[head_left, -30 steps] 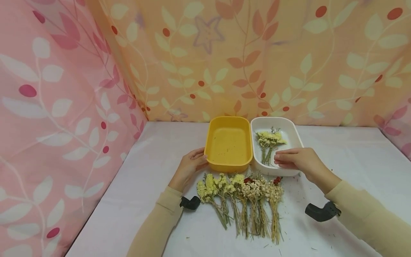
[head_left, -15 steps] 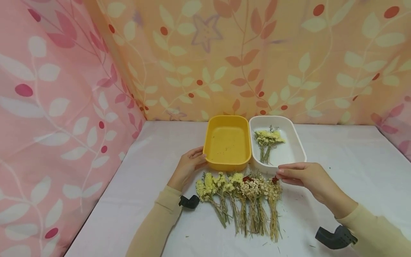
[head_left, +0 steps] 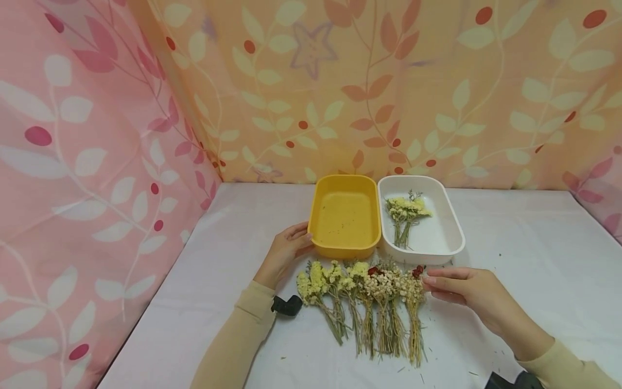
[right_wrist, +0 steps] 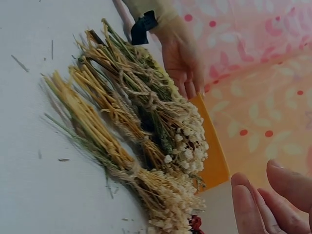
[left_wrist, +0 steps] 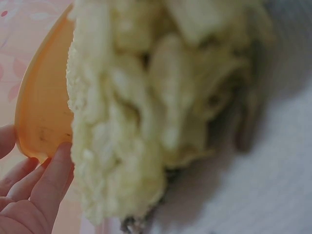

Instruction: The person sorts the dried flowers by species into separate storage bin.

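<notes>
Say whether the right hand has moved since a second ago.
Yes: the right hand has moved from over the white tray to its near side, lower in the head view.

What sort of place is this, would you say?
Probably a makeshift craft or sorting spot, perhaps screened off for recording: leaf-patterned hangings stand around a white tabletop, where tied dried-flower bunches lie in front of a yellow container and a white container.
</notes>
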A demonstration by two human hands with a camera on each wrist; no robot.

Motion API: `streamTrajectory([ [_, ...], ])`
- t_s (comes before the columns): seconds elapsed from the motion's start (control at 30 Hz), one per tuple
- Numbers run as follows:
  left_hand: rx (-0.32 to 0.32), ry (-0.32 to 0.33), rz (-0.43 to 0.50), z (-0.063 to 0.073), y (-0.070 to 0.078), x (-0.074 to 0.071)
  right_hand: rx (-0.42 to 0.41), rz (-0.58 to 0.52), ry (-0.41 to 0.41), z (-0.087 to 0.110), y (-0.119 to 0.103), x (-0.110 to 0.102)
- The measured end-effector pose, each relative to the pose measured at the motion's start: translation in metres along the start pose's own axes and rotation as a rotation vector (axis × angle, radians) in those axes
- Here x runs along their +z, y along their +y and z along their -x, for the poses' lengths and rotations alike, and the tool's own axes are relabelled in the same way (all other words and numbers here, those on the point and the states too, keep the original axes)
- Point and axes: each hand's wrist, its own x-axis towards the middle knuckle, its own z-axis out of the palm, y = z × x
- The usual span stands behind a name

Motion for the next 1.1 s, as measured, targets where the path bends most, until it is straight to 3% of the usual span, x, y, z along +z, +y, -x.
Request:
streamTrajectory([
  [0.57, 0.001, -0.008, -0.01, -0.001, -0.001, 0.0, 0.115, 0.056, 0.018, 0.01, 0.02, 0.006],
  [1.1, 0.003, 0.005, -0.011, -0.002, -0.001, 0.0, 0.114, -0.117, -0.101, 0.013, 0.041, 0.0],
])
